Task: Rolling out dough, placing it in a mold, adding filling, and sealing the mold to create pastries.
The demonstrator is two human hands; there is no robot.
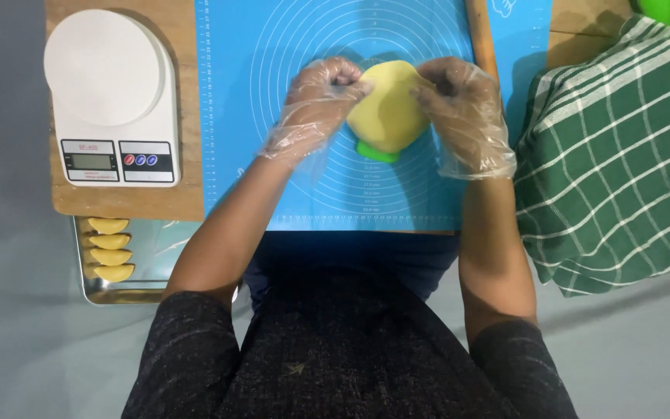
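A round sheet of yellow dough (388,105) lies draped over a green press mould (376,151), of which only a sliver shows at the near side, both near the middle of the blue silicone pastry mat (273,116). The left hand (321,97) and right hand (459,101), each in a clear disposable glove, close their fingertips on opposite edges of the dough, pinching it lightly from either side. The step in hand looks like seating the dough sheet over the mould; the next move would call for easing it down evenly without tearing the thin edge, and for keeping it centred. The mat covers a wooden board (129,202), with a wooden rolling pin (481,35) lying along the mat's right edge. A white kitchen scale (110,93) stands at the board's left side. Below the board's near left corner, a steel tray (118,293) holds a column of four folded yellow pastries (110,248). A green-and-white checked cloth (614,155) lies off the board's right edge
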